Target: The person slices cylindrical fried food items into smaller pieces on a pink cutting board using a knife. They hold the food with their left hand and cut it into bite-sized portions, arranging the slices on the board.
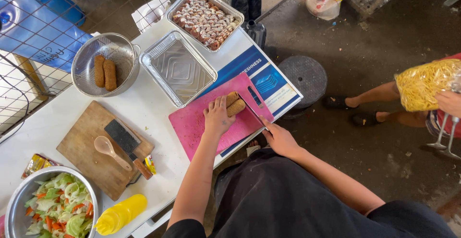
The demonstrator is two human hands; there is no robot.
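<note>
Your left hand (pixel 217 118) presses flat on the two breaded rolls (pixel 234 104) lying side by side near the far right corner of the pink cutting board (pixel 194 125), fingers together on their near ends, and your right hand (pixel 280 139) is closed around the handle of a knife (pixel 250 106) whose blade lies against the right-hand roll. Curl those left fingertips back from the blade, and hold the rolls firmly enough that they do not turn, but not so hard that the crust cracks, as it probably would. Draw the blade in a long stroke instead of pushing straight down. The board overhangs the right edge of the white table (pixel 144 103), so keep your pressure over the part that is supported. Beyond the board, toward the far edge, sit an empty foil tray (pixel 178 70) and a foil tray of sauced pieces (pixel 205 18); a metal colander (pixel 106 65) with two more rolls stands to the left. A wooden board (pixel 86 146) lies near the left corner.
</note>
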